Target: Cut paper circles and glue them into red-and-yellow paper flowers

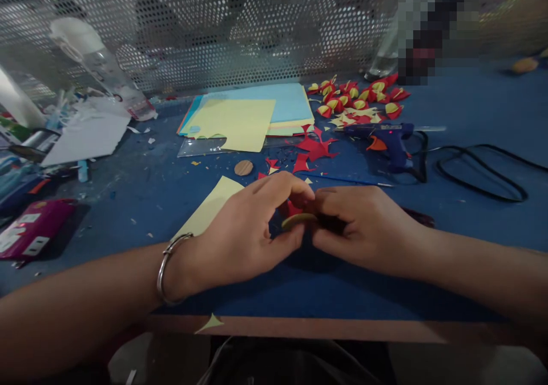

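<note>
Close to the table's front edge, my left hand (244, 231) and my right hand (368, 225) meet at the fingertips. Between them they pinch a small folded red and yellow paper piece (298, 220), whose far side my fingers hide. A pale yellow sheet (214, 205) lies partly under my left hand. Beyond my hands are red paper scraps (315, 144), a wooden disc (244, 168) and a thin blue stick (346, 178). Several finished-looking red and yellow paper pieces (336, 104) are heaped at the back.
A blue glue gun (394, 140) with a black cable (483, 146) lies on the right. Coloured paper sheets (240, 117) are stacked at the back before a perforated metal screen (192, 31). Leftward stand a clear bottle (109, 71) and a magenta box (36, 225).
</note>
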A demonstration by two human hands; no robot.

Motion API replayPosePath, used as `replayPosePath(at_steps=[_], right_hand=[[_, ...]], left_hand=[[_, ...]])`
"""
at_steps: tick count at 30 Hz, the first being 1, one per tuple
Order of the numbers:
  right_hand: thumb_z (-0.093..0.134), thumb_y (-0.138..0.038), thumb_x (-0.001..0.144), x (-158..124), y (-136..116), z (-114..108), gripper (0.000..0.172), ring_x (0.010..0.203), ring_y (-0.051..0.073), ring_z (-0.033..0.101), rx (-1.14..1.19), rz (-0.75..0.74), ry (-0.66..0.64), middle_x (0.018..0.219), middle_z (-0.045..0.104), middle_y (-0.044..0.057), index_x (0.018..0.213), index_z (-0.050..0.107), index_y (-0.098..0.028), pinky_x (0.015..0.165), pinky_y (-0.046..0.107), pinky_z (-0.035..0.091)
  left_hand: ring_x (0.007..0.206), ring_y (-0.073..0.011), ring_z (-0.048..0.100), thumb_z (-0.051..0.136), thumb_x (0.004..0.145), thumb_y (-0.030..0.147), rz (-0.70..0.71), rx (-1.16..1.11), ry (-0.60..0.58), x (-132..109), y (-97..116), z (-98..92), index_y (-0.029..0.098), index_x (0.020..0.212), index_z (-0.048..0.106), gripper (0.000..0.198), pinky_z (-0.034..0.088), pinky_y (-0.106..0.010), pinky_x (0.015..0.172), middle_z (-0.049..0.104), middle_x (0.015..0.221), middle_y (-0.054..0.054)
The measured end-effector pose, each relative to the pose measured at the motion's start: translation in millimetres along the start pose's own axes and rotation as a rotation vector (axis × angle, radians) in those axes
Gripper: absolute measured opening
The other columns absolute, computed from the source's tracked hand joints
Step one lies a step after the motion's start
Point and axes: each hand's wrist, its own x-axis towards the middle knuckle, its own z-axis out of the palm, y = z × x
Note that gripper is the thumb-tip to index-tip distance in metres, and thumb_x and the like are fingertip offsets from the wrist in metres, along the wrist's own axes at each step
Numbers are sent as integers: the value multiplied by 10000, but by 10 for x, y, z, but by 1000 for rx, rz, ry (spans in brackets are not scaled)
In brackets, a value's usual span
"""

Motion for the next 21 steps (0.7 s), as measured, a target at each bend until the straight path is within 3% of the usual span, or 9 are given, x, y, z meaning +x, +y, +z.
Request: replayPosePath(at_steps=[5, 9, 14, 17, 21], right_hand=[[540, -170, 855, 19, -13, 27, 188, 517, 80, 424, -26, -54, 59, 606, 511, -46, 680, 483, -208, 534, 226, 311], [535, -161, 833, 18, -8, 28, 223, 507, 78, 353, -43, -65, 101, 584, 425, -61, 662, 403, -220, 522, 242, 266], [542, -149, 846, 6, 28, 31, 198, 519, 86, 367, -58, -27, 100, 603, 458, -55, 680, 458, -216, 542, 255, 297], [555, -150, 857, 8, 48, 1, 146, 540, 98, 445, -75, -9, 122, 632, 539, -39, 725, 547, -212, 547, 261, 335], [569, -137, 898, -1, 27, -51, 137, 564, 113, 520, -113, -21, 179, 686, 621, -22, 802, 624, -218, 558, 272, 390]], left_hand=[[793, -137, 690, 669, 878, 136, -126, -86, -54, -10, -54, 20, 236, 1220, 607, 362, 510, -241, 634, 727, 964, 12], [738, -137, 695, 656, 865, 128, -188, -151, -84, 9, -61, 1, 234, 1209, 615, 362, 522, -252, 668, 716, 864, 31], [685, -123, 647, 666, 872, 144, -244, -211, -111, 53, -62, -16, 210, 1029, 707, 176, 479, -237, 629, 711, 776, 40], [649, -112, 606, 655, 860, 113, -253, -219, -134, 61, -82, -16, 206, 944, 751, 158, 456, -231, 608, 711, 737, 46], [574, -94, 530, 698, 889, 151, -279, -298, -77, 69, -114, -22, 192, 909, 778, 91, 413, -226, 548, 680, 682, 41]])
